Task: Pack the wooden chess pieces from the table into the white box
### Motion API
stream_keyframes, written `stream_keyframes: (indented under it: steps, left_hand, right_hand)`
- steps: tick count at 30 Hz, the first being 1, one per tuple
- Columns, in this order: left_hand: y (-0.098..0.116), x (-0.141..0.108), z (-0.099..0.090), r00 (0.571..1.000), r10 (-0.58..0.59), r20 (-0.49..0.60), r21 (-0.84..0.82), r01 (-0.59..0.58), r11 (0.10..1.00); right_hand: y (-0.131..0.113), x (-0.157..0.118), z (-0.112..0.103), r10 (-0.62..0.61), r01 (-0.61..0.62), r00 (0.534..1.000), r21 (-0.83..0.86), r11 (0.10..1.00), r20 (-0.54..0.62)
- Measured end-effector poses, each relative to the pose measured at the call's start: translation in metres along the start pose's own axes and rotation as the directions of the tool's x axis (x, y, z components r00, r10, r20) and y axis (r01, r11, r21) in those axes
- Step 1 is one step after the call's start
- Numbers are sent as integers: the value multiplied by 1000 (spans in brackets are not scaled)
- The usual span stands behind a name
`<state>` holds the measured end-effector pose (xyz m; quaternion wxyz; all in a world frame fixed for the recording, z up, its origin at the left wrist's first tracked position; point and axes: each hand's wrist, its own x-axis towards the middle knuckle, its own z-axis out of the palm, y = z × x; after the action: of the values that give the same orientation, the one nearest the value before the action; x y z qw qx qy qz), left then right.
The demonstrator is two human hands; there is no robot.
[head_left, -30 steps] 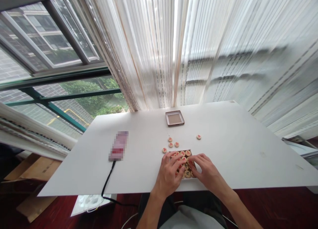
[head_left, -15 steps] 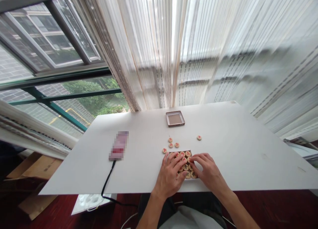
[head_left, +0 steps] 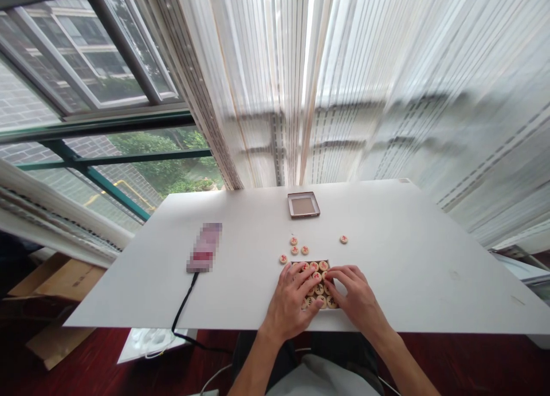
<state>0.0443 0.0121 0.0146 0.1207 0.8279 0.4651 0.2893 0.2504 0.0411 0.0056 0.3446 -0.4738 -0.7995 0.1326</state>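
A shallow box (head_left: 329, 263) near the table's front edge holds rows of round Chinese chess pieces (head_left: 318, 289), pale wood with red or black characters. My left hand (head_left: 287, 307) lies over the box's left side, fingers spread across the pieces and hiding several of them. At the box's right side, my right hand (head_left: 358, 298) has thumb and fingertips closed on a chess piece (head_left: 325, 275) with a red mark, partly covered by the fingers. Just beyond the box lie several loose red-marked pieces (head_left: 294, 250). Another loose piece (head_left: 343, 239) sits apart, farther right.
An open box lid (head_left: 303, 205) rests toward the back of the white table (head_left: 408, 270). On the left is a blurred-out phone-like object (head_left: 205, 248) with a black cable (head_left: 184, 304) running over the front edge. Curtains (head_left: 275, 86) and a window stand behind.
The view has shifted slightly. Both hands stay over the box in nearly the same pose, with the right fingertips still at the piece on the right side. The loose pieces have not moved.
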Motion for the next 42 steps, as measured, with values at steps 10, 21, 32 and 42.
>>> stream_keyframes:
  steps: [10, 21, 32, 42]
  left_hand:
    - [-4, -1, 2, 999, -1, 51, 36, -1, 999]
    - [-3, -1, 1, 999, -3, 36, 22, 2, 1000]
    - [-6, -3, 3, 1000, -1, -18, -71, 0, 998]
    - [-69, 2, -24, 962, -148, -230, -166, 111, 980]
  right_hand:
    - [5, -2, 5, -25, 23, 999, -31, 999, -47]
    - [8, -6, 6, 48, -52, 994, -43, 998, -94]
    - [14, -6, 7, 81, -80, 994, 21, 997, -69]
    - [48, 12, -18, 234, -230, 964, 42, 972, -126]
